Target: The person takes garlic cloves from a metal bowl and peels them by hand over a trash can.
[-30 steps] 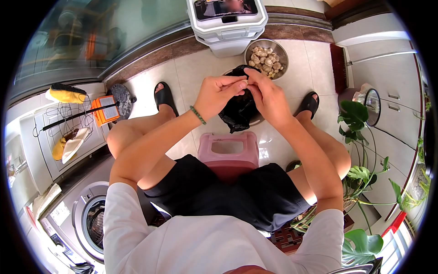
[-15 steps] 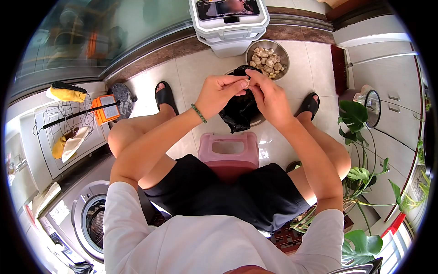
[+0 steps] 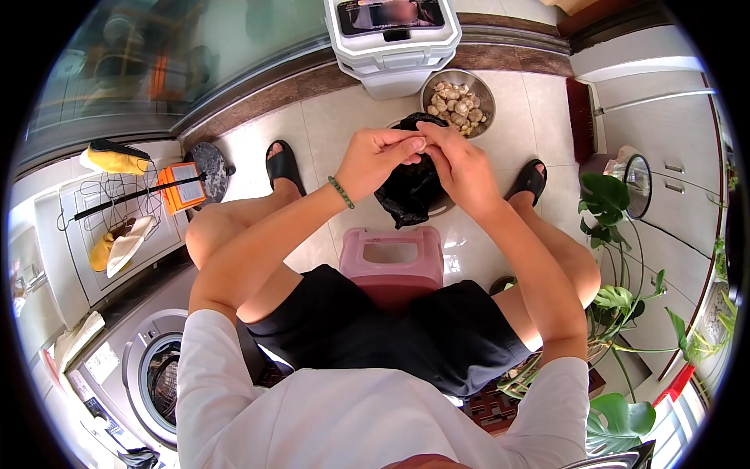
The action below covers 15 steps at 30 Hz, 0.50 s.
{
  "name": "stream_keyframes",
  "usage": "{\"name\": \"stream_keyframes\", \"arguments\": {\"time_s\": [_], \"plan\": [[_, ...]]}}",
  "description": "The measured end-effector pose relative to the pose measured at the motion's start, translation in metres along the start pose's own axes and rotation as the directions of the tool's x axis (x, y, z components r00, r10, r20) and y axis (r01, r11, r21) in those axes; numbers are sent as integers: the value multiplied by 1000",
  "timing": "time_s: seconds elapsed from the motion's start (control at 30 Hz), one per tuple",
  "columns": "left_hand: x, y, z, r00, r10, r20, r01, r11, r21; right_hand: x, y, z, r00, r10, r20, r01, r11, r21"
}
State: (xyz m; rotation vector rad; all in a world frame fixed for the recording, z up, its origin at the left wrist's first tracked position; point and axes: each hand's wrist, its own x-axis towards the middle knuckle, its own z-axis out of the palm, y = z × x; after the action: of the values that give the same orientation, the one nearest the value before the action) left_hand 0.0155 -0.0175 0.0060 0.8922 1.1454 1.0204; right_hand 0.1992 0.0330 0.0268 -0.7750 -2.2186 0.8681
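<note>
My left hand (image 3: 373, 162) and my right hand (image 3: 462, 166) meet fingertip to fingertip, pinching a small pale garlic clove (image 3: 423, 144) between them. Fingers cover most of the clove. Right below them is a bin lined with a black plastic bag (image 3: 405, 197), its mouth gathered open. Just beyond the bag stands a metal bowl (image 3: 491, 100) with several garlic bulbs and cloves (image 3: 455, 105) in it. A green beaded bracelet (image 3: 341, 192) circles my left wrist.
A pink plastic stool (image 3: 391, 270) stands between my knees. Beyond the bag, a phone (image 3: 391, 16) lies on a grey-white box (image 3: 398, 59). A washing machine (image 3: 156, 375) is at left, with a wire rack (image 3: 117, 203) above it. Potted plants (image 3: 605, 199) and white cabinets (image 3: 664, 125) line the right.
Both hands stay over the bag on the clove. The right fingers have shifted slightly against it; nothing else has visibly moved.
</note>
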Motion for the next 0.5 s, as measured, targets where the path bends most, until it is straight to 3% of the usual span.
{"name": "stream_keyframes", "arguments": {"time_s": [0.5], "plan": [[0,2,0,1000,-27,-7,26,999,-30,-1,1,1,999,46,-7,-45,997,56]]}}
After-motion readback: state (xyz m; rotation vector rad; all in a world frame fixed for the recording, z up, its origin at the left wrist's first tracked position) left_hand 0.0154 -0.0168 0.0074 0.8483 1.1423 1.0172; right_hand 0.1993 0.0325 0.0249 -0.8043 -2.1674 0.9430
